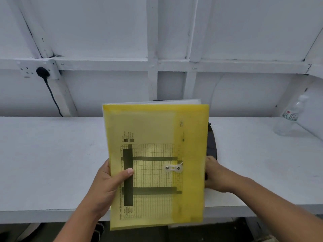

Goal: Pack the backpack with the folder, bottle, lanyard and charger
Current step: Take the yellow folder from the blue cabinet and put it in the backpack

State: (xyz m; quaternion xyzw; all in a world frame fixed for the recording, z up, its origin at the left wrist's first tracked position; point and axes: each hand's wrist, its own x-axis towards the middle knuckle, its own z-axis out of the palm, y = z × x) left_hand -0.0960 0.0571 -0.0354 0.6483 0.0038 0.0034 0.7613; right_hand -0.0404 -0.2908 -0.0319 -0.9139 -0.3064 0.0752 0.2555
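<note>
While the left hand (106, 186) is gripping the one yellow folder (157, 137) by its nine o'clock edge, thumb lying across the front and the other fingers hidden behind, the folder is standing nearly upright in the middle of the view, above the white surface (52, 163). The right hand (216, 175) is sitting at the folder's three o'clock edge, its fingers going out of sight behind the plastic. Whether they are curling round the folder or round the dark thing behind it, I cannot tell.

One printed grid sheet is showing through the translucent cover. One string clasp (172, 168) with two rivets is sitting to the right of the folder's centre. One white sheet edge is peeking over the folder's top at twelve o'clock.

Only a narrow strip of one dark backpack (211, 142) is showing, at three o'clock of the folder and just behind it. One clear plastic bottle (290, 117) is standing at about two o'clock, well apart from the folder and near the wall.

At ten o'clock one black plug (42, 72) is sitting in one wall socket (26, 69), and its one cable (52, 96) is hanging down behind the surface.
</note>
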